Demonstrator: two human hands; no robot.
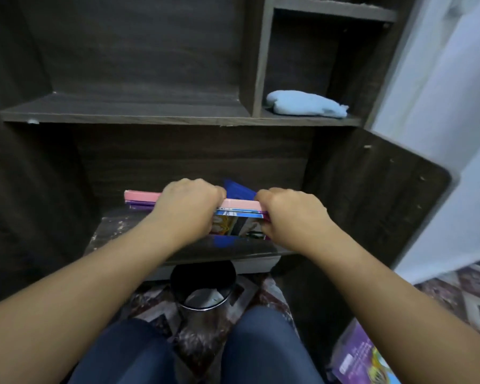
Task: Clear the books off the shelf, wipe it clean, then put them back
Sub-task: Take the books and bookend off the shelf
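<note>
On the low dark wooden shelf [114, 231], the pink-topped stack of thin colourful books [240, 217] runs left to right; left hand [189, 209] and right hand [291, 217] both clamp it side by side, equally near.

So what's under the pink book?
Under the pink book show a purple book and a colourful picture book. The left hand and right hand, gripping them, hide the rest.

Pink book [140, 195], lt-blue cloth [306, 104].
</note>
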